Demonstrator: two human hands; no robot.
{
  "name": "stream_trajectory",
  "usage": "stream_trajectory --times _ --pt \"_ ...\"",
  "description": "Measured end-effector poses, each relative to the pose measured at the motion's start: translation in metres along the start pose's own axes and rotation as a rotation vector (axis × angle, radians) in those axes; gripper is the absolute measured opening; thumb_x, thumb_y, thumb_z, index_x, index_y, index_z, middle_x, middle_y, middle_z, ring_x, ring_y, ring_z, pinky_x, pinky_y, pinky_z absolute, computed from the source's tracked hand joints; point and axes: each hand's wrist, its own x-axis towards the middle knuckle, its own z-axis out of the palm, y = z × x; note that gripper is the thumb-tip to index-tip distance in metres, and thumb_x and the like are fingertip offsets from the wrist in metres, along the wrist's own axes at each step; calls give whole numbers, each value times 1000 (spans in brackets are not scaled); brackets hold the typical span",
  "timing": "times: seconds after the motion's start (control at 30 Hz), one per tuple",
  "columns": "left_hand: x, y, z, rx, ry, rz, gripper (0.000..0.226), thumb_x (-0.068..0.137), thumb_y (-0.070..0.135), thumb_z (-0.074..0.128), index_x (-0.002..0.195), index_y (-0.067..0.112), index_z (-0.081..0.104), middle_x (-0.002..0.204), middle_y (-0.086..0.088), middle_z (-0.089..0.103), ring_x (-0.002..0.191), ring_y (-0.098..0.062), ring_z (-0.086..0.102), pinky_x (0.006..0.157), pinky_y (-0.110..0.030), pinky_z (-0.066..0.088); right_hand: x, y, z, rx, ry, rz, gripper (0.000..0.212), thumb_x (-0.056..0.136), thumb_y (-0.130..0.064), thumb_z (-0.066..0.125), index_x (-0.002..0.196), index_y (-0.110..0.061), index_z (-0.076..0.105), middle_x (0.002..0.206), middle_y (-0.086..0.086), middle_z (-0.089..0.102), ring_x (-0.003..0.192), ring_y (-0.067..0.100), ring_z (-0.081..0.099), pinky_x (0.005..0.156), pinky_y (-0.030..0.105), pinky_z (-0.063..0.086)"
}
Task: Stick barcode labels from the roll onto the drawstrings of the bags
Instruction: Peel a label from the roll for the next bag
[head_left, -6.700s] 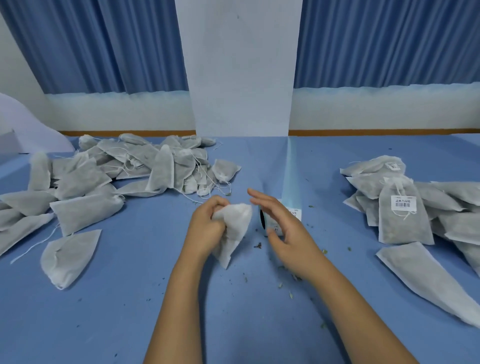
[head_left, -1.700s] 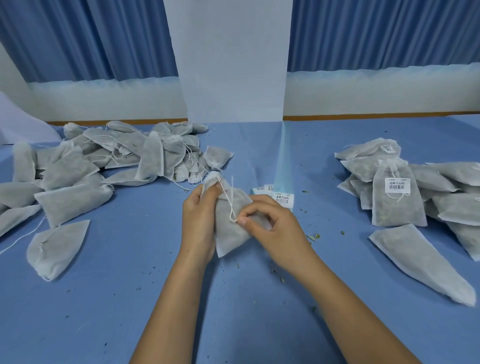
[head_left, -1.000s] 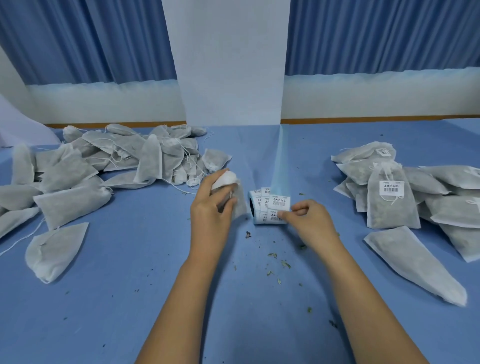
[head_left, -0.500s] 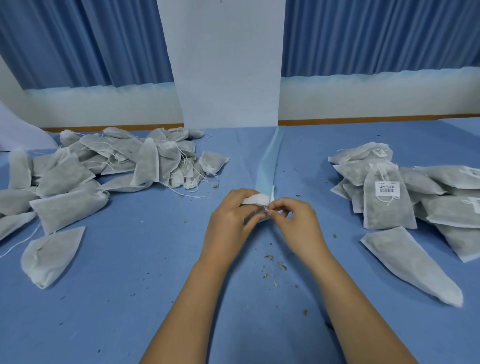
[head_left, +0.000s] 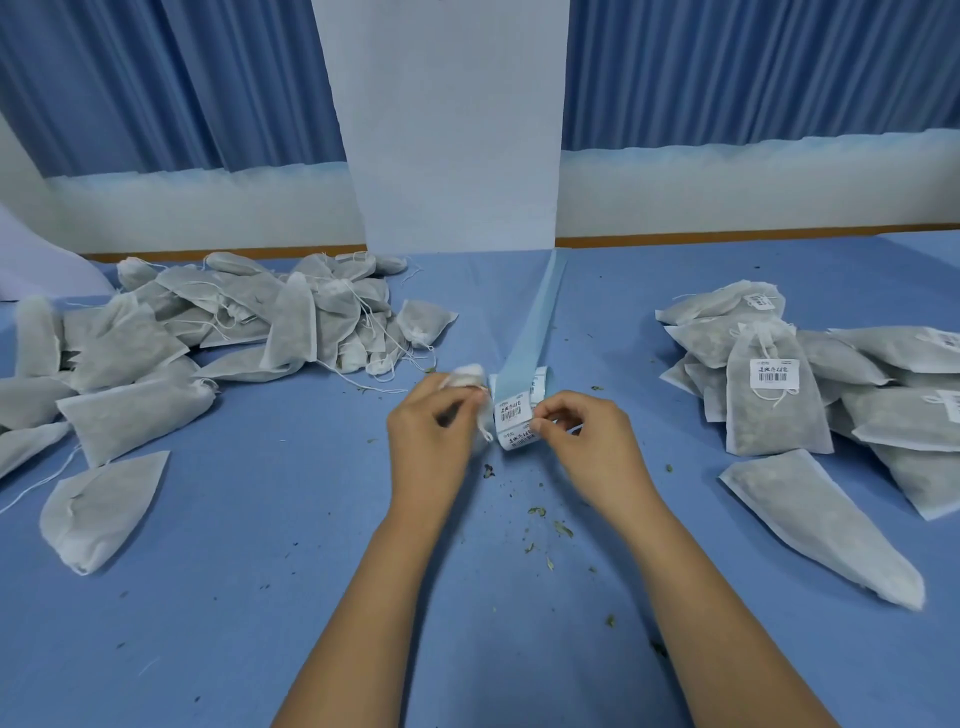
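My left hand (head_left: 434, 431) grips a small white drawstring bag (head_left: 467, 376) at the table's middle; only the bag's gathered top and a loop of its string show past my fingers. Just to its right lies the roll of barcode labels (head_left: 514, 415), with its pale blue backing strip (head_left: 535, 322) running away toward the wall. My right hand (head_left: 587, 441) pinches the edge of a white barcode label on the roll, with curled fingers.
A heap of unlabelled bags (head_left: 218, 332) covers the left of the blue table (head_left: 260, 597), with one loose bag (head_left: 98, 509) nearer me. Labelled bags (head_left: 779, 384) are stacked at the right, a long bag (head_left: 821, 519) in front. Dried herb crumbs are scattered between my arms.
Half a second ago my hands were pressed together over the roll. Now they have parted, the left with the bag moving left, and the labels on the roll are showing.
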Motion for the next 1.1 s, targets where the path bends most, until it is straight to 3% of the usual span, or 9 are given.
stream_trajectory --times 0.07,0.2,0.37,0.5,0.6,0.73,0.8,1.03,1.1 --pt "4 -2 -6 -46 86 -72 17 83 3 71 77 18 77 79 13 61 72 5 57 67 -15 39 0 0 1 9 -4 26 25 83 -7 68 68 -26 62 78 3 68 60 6 49 57 10 39" --pt "-2 -2 -6 63 -182 121 7 77 7 79 83 8 77 91 2 65 85 1 60 78 -9 42 -1 -2 3 10 -8 13 23 82 -6 68 69 -23 63 73 3 67 58 11 51 56 11 39" --pt "-3 -5 5 191 -236 266 8 77 8 80 84 7 77 94 0 67 88 -18 64 80 -30 50 -2 -3 2 -25 -15 -29 21 82 -6 67 70 -22 62 75 7 68 65 20 55 56 15 39" --pt "-4 -6 3 211 -232 272 3 81 5 76 83 7 77 91 1 67 86 -15 64 77 -28 50 -3 -4 2 -13 -29 -46 26 82 -3 66 67 -25 60 73 5 66 62 21 53 56 19 41" --pt "-3 -2 0 140 -96 153 11 81 -2 71 78 8 75 86 11 63 78 4 59 72 -10 43 -3 -4 1 15 -41 -14 28 82 -4 67 66 -26 60 70 -4 63 54 7 48 51 14 40" --pt "6 -2 -16 -10 221 -134 20 84 6 71 73 22 72 83 13 65 75 -1 60 73 -17 45 -3 -3 -1 86 -46 77 26 83 -5 68 65 -22 60 59 -6 61 49 5 55 55 17 45" --pt "9 -4 -25 -125 307 -287 23 86 12 70 71 28 71 84 16 68 77 5 63 73 -9 45 -3 -4 -2 129 -25 113 22 83 -3 66 68 -18 62 61 -3 62 48 4 57 59 23 49" --pt "8 -1 -25 -259 218 -404 16 86 14 72 73 24 75 76 17 71 67 11 61 62 -3 43 -1 -9 -7 446 355 221 19 82 -3 65 72 -12 52 82 14 69 80 17 71 65 18 44" --pt "7 1 -23 -228 104 -407 19 84 14 73 68 25 74 71 18 71 64 10 59 61 -3 43 -3 -13 -9 494 341 154 16 84 -4 64 74 -9 53 75 12 69 64 9 67 61 15 45"
